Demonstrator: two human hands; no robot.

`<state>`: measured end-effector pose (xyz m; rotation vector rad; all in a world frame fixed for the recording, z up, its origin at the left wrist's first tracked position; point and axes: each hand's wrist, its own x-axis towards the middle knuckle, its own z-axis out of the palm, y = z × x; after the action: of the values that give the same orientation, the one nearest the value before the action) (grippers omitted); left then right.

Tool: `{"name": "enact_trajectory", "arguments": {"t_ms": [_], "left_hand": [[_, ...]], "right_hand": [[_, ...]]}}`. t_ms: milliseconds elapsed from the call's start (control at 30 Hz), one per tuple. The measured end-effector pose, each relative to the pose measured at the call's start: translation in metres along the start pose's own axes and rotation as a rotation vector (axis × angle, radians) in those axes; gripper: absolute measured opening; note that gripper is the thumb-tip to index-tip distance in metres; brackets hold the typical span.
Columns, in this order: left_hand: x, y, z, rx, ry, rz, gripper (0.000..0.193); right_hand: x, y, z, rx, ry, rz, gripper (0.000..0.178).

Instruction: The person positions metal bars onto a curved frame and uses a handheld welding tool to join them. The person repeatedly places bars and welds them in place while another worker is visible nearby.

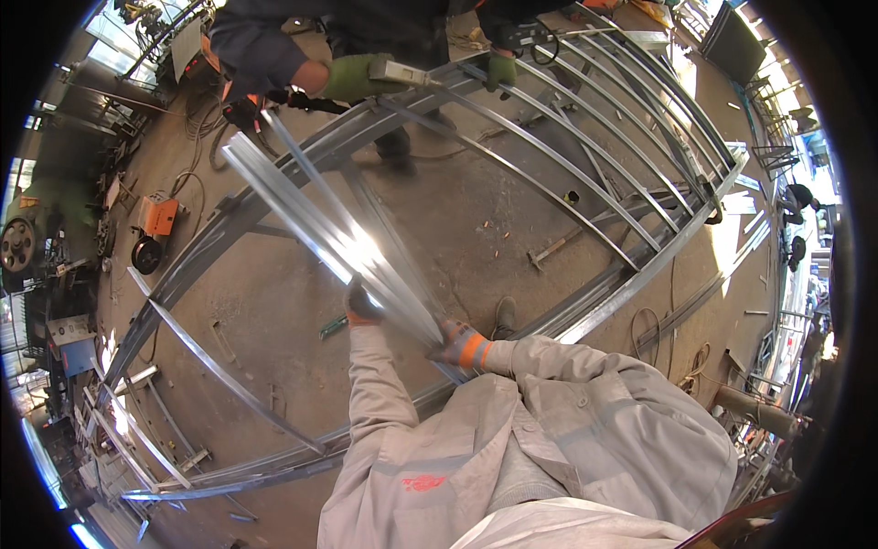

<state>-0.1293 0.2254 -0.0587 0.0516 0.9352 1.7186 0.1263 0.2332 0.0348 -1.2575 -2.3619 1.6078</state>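
Note:
A bundle of long, shiny metal bars (297, 203) slants across the frame in front of me, its far end toward the upper left. My left hand (363, 304), in a dark and orange glove, closes round the bundle's left side. Lower down, near my body, my right hand (464, 347) grips the near end in a grey and orange glove. The bars' lower part is blurred, so their number cannot be told. Beneath them lies a large metal frame (599, 318) with several crossbars on the right.
Across the frame stands a co-worker in dark clothes, whose green-gloved hand (355, 79) holds a short metal piece. A hammer (538, 260) lies on the floor inside the frame. At the left are an orange machine (161, 217) and loose cables. A single crossbar (224, 373) spans the frame's left part.

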Motion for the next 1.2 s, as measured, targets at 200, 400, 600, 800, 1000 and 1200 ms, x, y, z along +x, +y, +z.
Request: {"name": "enact_trajectory", "arguments": {"t_ms": [200, 400, 600, 800, 1000, 1200], "left_hand": [[-0.047, 0.060, 0.003, -0.092, 0.132, 0.148, 0.060], [-0.097, 0.125, 0.065, 0.712, 0.181, 0.861, 0.071], [-0.135, 0.120, 0.227, 0.306, -0.325, 0.796, 0.051], [-0.140, 0.019, 0.411, 0.184, -0.792, 0.272, 0.061], [-0.091, -0.153, 0.548, 0.238, -0.625, -0.010, 0.024], [0.035, -0.306, 0.563, 0.233, -0.504, -0.354, 0.029]], "right_hand": [[-0.007, -0.037, -0.033, -0.013, -0.170, -0.115, 0.070], [-0.019, -0.089, -0.100, 0.106, -0.033, -0.598, 0.064], [-0.065, -0.079, -0.188, 0.004, 0.074, -0.678, 0.089], [-0.167, 0.016, -0.286, 0.132, 0.391, -0.637, 0.100], [-0.239, 0.155, -0.332, 0.542, 0.585, -0.242, 0.105], [-0.226, 0.217, -0.398, 0.648, 0.575, -0.167, 0.099]]}}
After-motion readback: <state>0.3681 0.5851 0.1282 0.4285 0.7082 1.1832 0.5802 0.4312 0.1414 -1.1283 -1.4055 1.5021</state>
